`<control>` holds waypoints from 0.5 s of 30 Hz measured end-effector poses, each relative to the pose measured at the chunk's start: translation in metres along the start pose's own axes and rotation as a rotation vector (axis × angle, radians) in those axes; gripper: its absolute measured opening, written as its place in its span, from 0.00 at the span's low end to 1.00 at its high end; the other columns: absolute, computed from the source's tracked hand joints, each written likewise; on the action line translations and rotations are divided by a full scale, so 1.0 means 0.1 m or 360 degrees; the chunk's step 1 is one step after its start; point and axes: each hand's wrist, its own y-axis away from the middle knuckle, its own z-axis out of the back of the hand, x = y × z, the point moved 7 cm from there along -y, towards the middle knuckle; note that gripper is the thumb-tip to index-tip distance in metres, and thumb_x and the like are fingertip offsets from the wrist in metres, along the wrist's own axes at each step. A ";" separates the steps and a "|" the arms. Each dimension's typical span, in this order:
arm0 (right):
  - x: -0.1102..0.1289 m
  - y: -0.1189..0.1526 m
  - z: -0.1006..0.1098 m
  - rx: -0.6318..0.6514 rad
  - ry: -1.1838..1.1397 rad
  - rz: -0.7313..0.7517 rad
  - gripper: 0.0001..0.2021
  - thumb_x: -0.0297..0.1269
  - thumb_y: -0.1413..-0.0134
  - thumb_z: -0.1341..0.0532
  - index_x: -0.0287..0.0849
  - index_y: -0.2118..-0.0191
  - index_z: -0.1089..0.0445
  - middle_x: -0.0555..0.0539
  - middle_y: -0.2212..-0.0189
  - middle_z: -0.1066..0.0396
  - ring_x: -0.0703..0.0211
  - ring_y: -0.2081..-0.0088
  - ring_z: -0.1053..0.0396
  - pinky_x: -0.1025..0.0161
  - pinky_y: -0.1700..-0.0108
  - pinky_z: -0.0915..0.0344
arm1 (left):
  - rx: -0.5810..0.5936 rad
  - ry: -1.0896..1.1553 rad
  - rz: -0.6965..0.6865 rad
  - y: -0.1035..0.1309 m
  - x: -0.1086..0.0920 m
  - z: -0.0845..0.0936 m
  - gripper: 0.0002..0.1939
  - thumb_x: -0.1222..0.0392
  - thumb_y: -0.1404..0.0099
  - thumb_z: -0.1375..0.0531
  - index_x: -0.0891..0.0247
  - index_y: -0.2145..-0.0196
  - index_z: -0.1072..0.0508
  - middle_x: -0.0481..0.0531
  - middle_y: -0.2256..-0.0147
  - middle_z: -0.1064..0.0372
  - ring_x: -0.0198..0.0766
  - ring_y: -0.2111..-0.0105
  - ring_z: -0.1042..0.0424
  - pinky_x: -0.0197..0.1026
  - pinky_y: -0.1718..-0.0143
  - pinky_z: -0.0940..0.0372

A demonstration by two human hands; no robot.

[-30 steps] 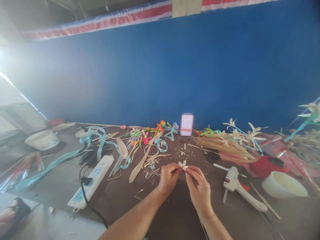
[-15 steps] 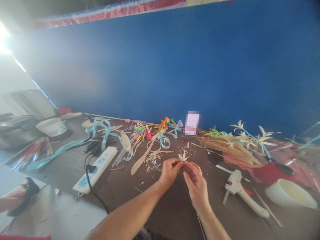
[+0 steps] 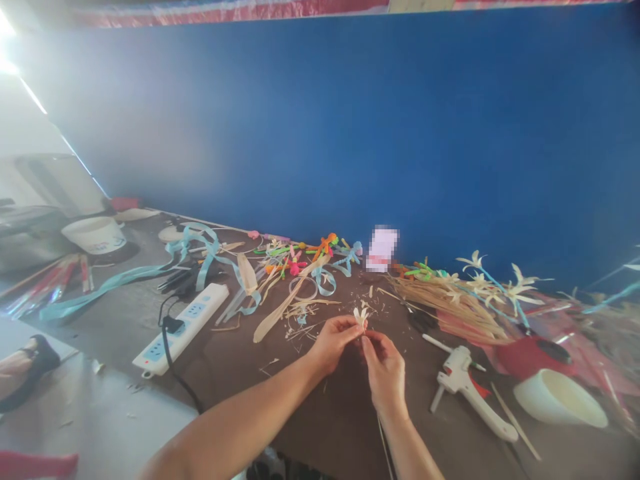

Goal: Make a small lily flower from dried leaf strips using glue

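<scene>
Left hand (image 3: pixel 333 341) and right hand (image 3: pixel 386 370) come together above the brown tabletop (image 3: pixel 330 421), with a small pale flower (image 3: pixel 361 316) held between their tips, petals upward. The left pinches the blossom low down, near the base of its petals; the right also grips it, thumb and finger closed just beneath, though the join is too small to tell whether petal or stem lies between them. Petals this thin would probably crease or tear if either pinch tightened or the hands twisted against each other, and the blossom could slip out if both slackened together. Any dropped piece might be lost among the pale scraps (image 3: pixel 371 291) just beyond the fingers. Off to the right, apart from both hands, lies a white glue gun (image 3: pixel 457 370); if hot, it could burn the right hand should it swing outward.
</scene>
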 end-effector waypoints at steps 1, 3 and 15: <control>0.00 0.00 0.00 -0.0005 -0.0016 -0.0013 0.10 0.40 0.52 0.44 0.39 0.67 0.35 0.49 0.78 0.33 0.64 0.79 0.38 0.67 0.78 0.40 | 0.0009 -0.0022 -0.0007 0.00 0.00 0.00 0.11 0.57 0.53 0.37 0.68 0.74 0.29 0.54 0.69 0.31 0.33 0.73 0.34 0.34 0.72 0.40; -0.02 0.01 0.00 -0.0013 -0.0084 -0.0051 0.10 0.41 0.53 0.43 0.39 0.67 0.35 0.50 0.79 0.34 0.64 0.79 0.40 0.68 0.79 0.41 | 0.0029 -0.0068 -0.0011 0.01 -0.01 0.00 0.12 0.56 0.53 0.37 0.69 0.74 0.28 0.53 0.70 0.31 0.32 0.75 0.35 0.34 0.73 0.41; -0.07 0.05 -0.15 0.0420 -0.0975 -0.0446 0.06 0.37 0.54 0.41 0.43 0.73 0.39 0.55 0.81 0.38 0.71 0.85 0.47 0.72 0.84 0.53 | 0.0342 -0.0163 -0.0019 0.06 -0.12 -0.10 0.11 0.58 0.54 0.36 0.70 0.75 0.28 0.51 0.74 0.36 0.30 0.76 0.37 0.33 0.75 0.41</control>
